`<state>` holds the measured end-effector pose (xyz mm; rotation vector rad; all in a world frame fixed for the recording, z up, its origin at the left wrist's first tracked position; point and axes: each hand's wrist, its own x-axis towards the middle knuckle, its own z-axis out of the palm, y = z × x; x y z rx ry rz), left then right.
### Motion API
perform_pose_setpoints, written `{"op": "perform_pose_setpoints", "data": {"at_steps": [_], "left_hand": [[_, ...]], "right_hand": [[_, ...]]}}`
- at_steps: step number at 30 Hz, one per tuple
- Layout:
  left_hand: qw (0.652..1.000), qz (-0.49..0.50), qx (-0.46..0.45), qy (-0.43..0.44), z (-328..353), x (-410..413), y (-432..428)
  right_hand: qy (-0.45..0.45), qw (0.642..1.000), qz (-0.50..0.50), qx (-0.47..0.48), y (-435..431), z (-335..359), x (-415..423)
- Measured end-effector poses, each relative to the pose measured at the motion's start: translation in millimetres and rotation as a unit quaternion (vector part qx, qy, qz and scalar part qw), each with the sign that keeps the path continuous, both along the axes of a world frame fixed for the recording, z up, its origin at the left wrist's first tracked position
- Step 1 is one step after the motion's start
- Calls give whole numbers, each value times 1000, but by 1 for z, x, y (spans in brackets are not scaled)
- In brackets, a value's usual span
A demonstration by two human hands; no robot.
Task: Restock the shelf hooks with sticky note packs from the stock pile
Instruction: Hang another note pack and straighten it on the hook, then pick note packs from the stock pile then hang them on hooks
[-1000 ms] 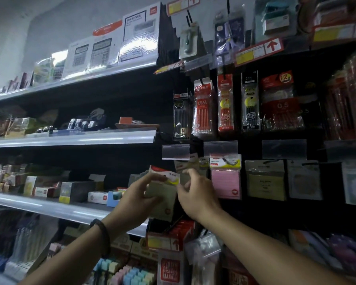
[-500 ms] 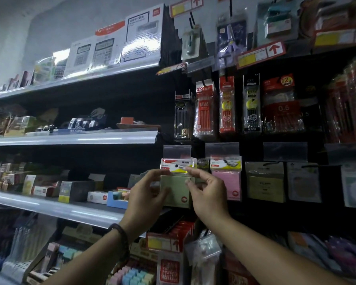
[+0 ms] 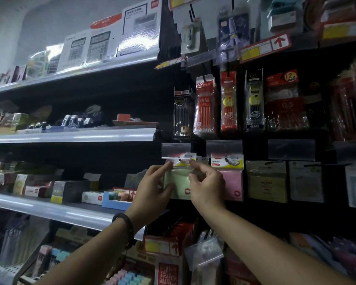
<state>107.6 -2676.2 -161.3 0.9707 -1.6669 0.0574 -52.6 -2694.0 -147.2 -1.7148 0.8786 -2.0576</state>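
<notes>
Both top corners of green sticky note pack [image 3: 178, 186] pinched: left hand [image 3: 152, 188] at left corner, right hand [image 3: 208, 186] at right, equally near. Pack upright, long axis vertical, header just under clear tag holder [image 3: 176, 150]. Hook hidden, judged straight ahead. Pink pack [image 3: 232, 186] hangs just beside, rightward. Blue tray [image 3: 111, 202] near shelf [image 3: 70, 212] front edge holds small coloured blocks.
</notes>
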Motion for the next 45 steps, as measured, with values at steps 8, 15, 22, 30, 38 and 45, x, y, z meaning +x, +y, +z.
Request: {"op": "perform_pose_setpoints", "data": {"at_steps": [8,15,22,30,38,45], "left_hand": [[990,72,53,-107,9,-10,-17],[977,79,163,-114,15,-11,-41],[964,134,121,-194,-6,-23,13],[966,58,101,-231,-88,-50,147],[923,-164,219,-270,-261,-143,208],[804,-264,412,-339,-449,-224,194]], "right_hand": [[311,927,-210,31,-4,12,-8],[427,864,-217,154,16,20,-6],[431,881,-169,98,60,3,-25],[359,929,-79,-47,156,-90,-127],[319,941,-35,108,244,-275,-276],[158,894,-117,403,263,-506,-379]]}}
